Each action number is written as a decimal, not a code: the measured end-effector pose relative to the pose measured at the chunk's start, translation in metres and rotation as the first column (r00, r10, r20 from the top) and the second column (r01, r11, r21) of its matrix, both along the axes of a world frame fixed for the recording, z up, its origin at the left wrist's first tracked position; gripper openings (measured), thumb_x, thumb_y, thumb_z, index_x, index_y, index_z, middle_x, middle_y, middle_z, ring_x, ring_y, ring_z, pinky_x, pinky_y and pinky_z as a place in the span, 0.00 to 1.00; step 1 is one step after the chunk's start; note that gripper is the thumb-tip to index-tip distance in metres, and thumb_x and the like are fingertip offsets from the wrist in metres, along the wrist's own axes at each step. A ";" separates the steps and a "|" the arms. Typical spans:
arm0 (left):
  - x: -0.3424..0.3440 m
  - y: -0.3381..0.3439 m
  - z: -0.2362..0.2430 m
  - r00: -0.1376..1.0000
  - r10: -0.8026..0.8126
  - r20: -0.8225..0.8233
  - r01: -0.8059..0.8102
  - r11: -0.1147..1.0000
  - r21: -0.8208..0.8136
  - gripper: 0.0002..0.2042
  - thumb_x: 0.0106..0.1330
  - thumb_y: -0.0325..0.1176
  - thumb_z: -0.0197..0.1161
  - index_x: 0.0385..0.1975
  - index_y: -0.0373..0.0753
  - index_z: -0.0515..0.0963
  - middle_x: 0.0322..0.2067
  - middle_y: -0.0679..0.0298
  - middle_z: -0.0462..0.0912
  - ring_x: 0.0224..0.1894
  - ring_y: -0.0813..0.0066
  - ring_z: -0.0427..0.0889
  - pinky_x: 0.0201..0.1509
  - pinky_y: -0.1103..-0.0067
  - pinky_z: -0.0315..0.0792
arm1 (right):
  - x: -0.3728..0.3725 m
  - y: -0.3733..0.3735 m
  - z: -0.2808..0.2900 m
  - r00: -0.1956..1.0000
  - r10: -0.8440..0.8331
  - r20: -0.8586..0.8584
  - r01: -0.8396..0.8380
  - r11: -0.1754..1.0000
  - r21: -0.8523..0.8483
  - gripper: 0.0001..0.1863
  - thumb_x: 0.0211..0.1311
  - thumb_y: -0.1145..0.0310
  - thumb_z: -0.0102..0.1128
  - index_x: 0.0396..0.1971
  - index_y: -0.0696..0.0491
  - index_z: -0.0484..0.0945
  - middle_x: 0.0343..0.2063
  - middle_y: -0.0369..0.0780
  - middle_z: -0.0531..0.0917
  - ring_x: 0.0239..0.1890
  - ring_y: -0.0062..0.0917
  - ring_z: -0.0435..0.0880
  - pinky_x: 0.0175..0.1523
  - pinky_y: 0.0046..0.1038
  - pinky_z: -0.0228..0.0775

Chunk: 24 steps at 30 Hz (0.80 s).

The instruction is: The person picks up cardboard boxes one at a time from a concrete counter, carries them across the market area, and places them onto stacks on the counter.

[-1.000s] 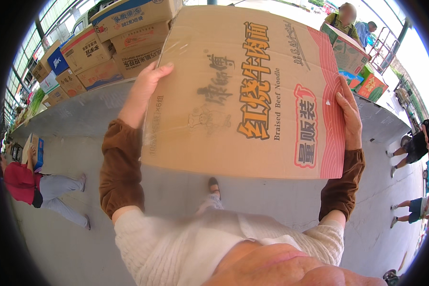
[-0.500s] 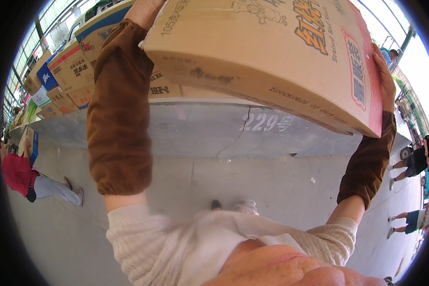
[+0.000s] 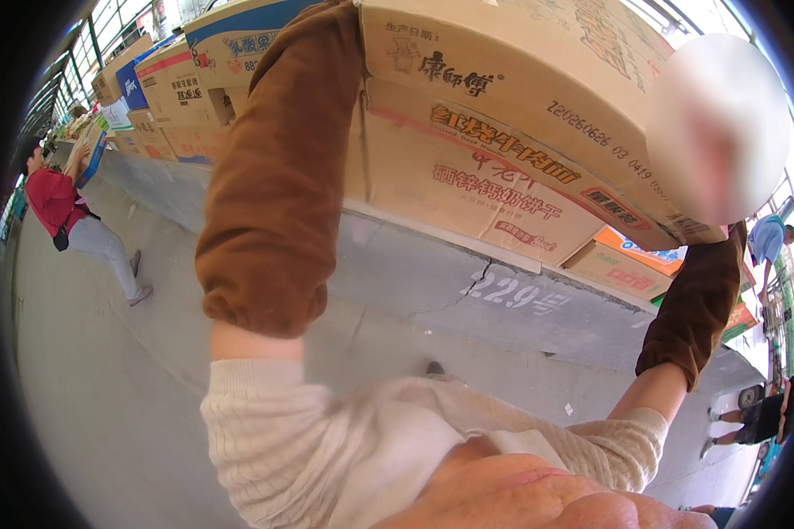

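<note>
Large carton (image 3: pixel 520 70): brown, at the far side of the person's chest, lifted high between the two forearms; its near side, with dark and orange lettering, faces the person and slants nearer toward the right.
Left hand: past the upper edge of the view, so I cannot tell whether it is grasping or loose; its forearm, in a brown left sleeve (image 3: pixel 278 185), reaches far along the left end of the large carton.
Right hand: covered by a pale blurred patch (image 3: pixel 717 128), so its hold cannot be made out; the brown right sleeve (image 3: pixel 697 309) leads up to the near right corner of the large carton.
Red-lettered carton (image 3: pixel 494 198): lower down, under the near side of the large carton in this view; whether the two touch cannot be told.
Orange package (image 3: pixel 653 256): to the right of the red-lettered carton, near the right sleeve.
Ledge (image 3: pixel 441 269): grey, cracked, with white markings on its front, bearing the cartons.
Carton stack (image 3: pixel 181 97): on the ledge, to the left of the left sleeve, brown with some blue.
Person in a red top (image 3: pixel 55 194): far left, holding a blue-sided box (image 3: pixel 91 157).
Person in a blue shirt (image 3: pixel 767 238): far right, leaning forward.
Person in black shorts (image 3: pixel 759 421): right, nearer than the one in blue, standing on the grey floor (image 3: pixel 141 388).
</note>
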State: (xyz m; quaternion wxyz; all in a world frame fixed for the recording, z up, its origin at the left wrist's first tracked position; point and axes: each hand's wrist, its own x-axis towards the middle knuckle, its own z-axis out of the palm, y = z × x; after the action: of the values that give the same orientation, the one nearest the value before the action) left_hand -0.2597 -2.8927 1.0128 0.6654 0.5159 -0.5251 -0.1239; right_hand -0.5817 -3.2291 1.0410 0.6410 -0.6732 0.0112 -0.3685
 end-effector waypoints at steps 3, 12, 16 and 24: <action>0.025 -0.018 0.008 0.996 0.077 0.055 -0.078 0.997 0.022 0.24 0.63 0.46 0.43 0.53 0.35 0.57 0.51 0.57 0.57 0.52 0.64 0.59 0.53 0.74 0.58 | 0.038 -0.026 0.011 1.000 0.000 -0.028 0.000 1.000 -0.024 0.19 0.58 0.75 0.43 0.51 0.58 0.61 0.39 0.50 0.74 0.33 0.30 0.80 0.36 0.26 0.77; 0.122 -0.057 0.010 0.843 0.312 0.439 -0.338 0.941 -0.020 0.28 0.65 0.50 0.39 0.58 0.36 0.52 0.59 0.54 0.51 0.61 0.60 0.52 0.61 0.72 0.54 | 0.139 -0.096 0.014 0.984 0.029 -0.175 -0.050 0.992 -0.120 0.20 0.58 0.76 0.41 0.53 0.58 0.60 0.39 0.51 0.74 0.33 0.29 0.80 0.36 0.25 0.76; 0.072 -0.060 0.003 0.992 0.081 -0.096 -0.100 0.970 -0.221 0.34 0.61 0.56 0.42 0.58 0.33 0.52 0.56 0.49 0.56 0.58 0.61 0.59 0.60 0.73 0.54 | 0.150 -0.148 0.003 0.968 -0.037 -0.248 -0.013 0.981 -0.196 0.23 0.57 0.77 0.38 0.55 0.57 0.57 0.41 0.51 0.73 0.34 0.28 0.80 0.36 0.23 0.75; -0.002 -0.072 -0.047 0.656 0.738 0.161 -0.596 0.636 -0.490 0.17 0.57 0.38 0.58 0.41 0.32 0.73 0.32 0.64 0.78 0.33 0.81 0.74 0.37 0.82 0.69 | 0.192 -0.157 0.004 0.978 0.076 -0.195 -0.102 0.987 -0.127 0.24 0.57 0.77 0.38 0.56 0.56 0.55 0.42 0.54 0.71 0.34 0.30 0.79 0.36 0.26 0.76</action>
State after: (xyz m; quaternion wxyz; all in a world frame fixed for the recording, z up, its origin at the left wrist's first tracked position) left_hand -0.2614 -2.9650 0.9657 0.6485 0.5428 -0.4140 0.3368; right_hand -0.3895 -3.3861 1.0445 0.6056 -0.7471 0.0166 -0.2735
